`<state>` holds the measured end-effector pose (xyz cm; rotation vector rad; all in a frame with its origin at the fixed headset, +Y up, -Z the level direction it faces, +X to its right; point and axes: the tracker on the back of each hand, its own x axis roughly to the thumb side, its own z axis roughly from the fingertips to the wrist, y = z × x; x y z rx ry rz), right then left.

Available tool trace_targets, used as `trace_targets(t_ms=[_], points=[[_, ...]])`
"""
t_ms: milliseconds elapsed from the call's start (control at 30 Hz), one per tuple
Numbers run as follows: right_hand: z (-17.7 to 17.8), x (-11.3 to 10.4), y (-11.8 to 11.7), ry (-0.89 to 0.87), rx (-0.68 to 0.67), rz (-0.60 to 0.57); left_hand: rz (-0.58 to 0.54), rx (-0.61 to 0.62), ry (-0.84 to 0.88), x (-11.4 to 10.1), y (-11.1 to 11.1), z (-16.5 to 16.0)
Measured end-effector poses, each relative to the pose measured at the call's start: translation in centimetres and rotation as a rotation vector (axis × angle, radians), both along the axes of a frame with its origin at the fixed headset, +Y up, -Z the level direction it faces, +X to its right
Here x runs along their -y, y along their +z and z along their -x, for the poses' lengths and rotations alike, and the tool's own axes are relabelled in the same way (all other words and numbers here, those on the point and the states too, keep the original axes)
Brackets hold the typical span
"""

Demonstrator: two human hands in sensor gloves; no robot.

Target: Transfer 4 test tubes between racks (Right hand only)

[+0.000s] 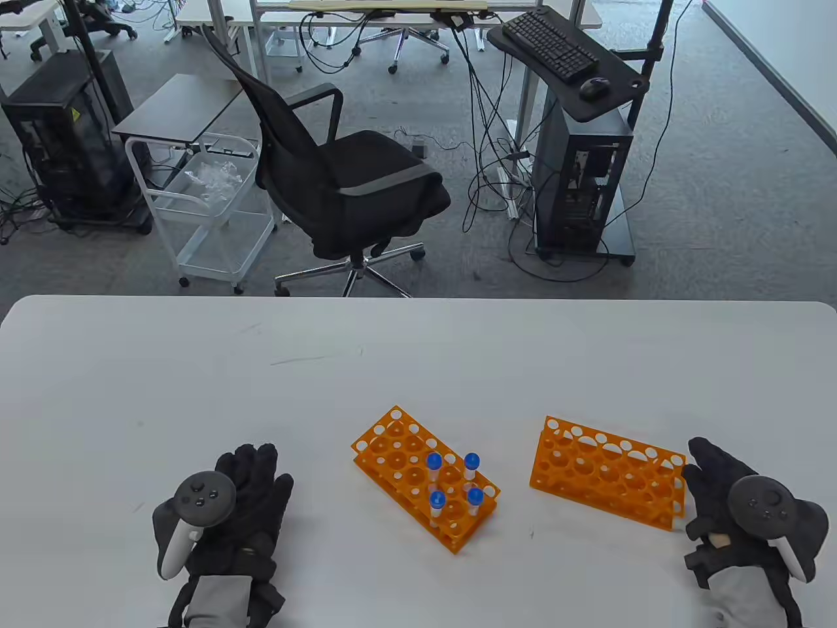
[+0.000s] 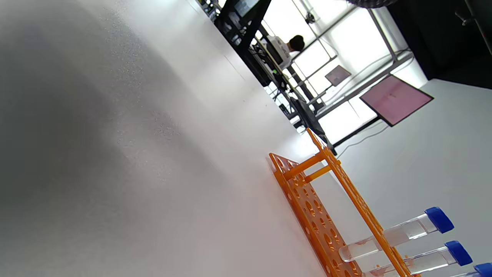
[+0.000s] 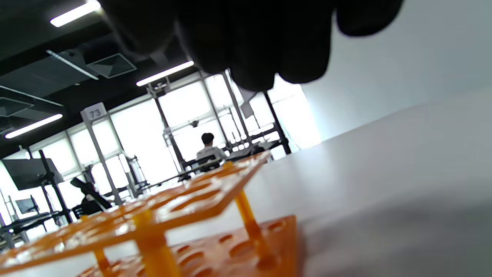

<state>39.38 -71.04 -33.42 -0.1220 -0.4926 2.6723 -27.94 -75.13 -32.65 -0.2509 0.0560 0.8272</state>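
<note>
An orange rack (image 1: pixel 399 451) stands at the table's middle and holds several blue-capped test tubes (image 1: pixel 434 462) upright at its near end. A second orange rack (image 1: pixel 608 471), with no tubes in it, stands to its right. My right hand (image 1: pixel 709 468) rests on the table just beside that rack's right end, fingers loosely spread, holding nothing. My left hand (image 1: pixel 252 471) lies flat on the table, left of the middle rack, and holds nothing. The left wrist view shows the middle rack (image 2: pixel 307 192) and its tubes (image 2: pixel 403 232). The right wrist view shows my fingers (image 3: pixel 250 42) above the tubeless rack (image 3: pixel 173 204).
The white table (image 1: pixel 418 366) stretches wide beyond both racks, its far edge at mid-frame. Past it stand an office chair (image 1: pixel 346 176), a white cart (image 1: pixel 209 209) and a computer stand (image 1: pixel 575 163).
</note>
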Motion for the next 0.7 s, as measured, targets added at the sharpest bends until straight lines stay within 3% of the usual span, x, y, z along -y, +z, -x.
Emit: trace_targets(t_ms=[433,700], points=[[1.3,-0.1,-0.1,0.012,-0.038,-0.002,0.002,0.002,0.001,0.2,-0.1,0.0],[3.4,-1.4,-0.1,-0.014,-0.102,-0.040,0.000,0.000,0.001,0.1,0.1,0.0]])
